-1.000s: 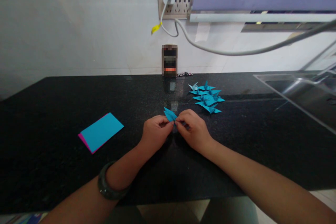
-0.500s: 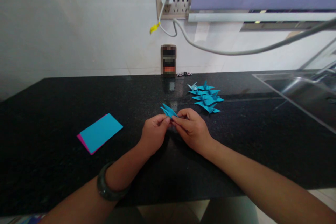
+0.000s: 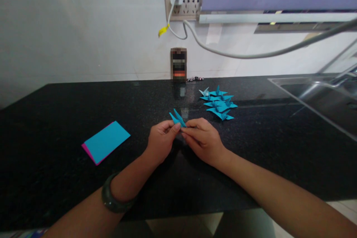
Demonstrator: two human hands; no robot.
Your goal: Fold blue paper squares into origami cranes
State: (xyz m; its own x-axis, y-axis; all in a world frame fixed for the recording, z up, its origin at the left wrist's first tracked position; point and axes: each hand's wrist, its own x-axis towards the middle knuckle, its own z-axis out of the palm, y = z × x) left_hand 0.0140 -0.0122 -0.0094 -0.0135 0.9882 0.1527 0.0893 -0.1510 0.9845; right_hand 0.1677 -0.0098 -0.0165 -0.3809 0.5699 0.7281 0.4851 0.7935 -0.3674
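My left hand (image 3: 160, 141) and my right hand (image 3: 203, 139) meet over the black counter (image 3: 55, 119), both pinched on a small folded blue paper piece (image 3: 176, 118) whose pointed tips stick up to the left between them. Most of the piece is hidden by my fingers. A dark bangle (image 3: 113, 200) circles my left wrist.
A pile of several finished blue folded paper pieces (image 3: 219, 103) lies behind my right hand. A stack of flat paper, blue over pink (image 3: 106, 142), lies to the left. A metal sink (image 3: 320, 98) is at right. A socket strip (image 3: 184, 5), cables and a small dark box (image 3: 179, 65) stand by the wall.
Both hands shifted slightly left and toward me with the blue piece; its pointed tips now stick up more steeply. The rest stays as it was.
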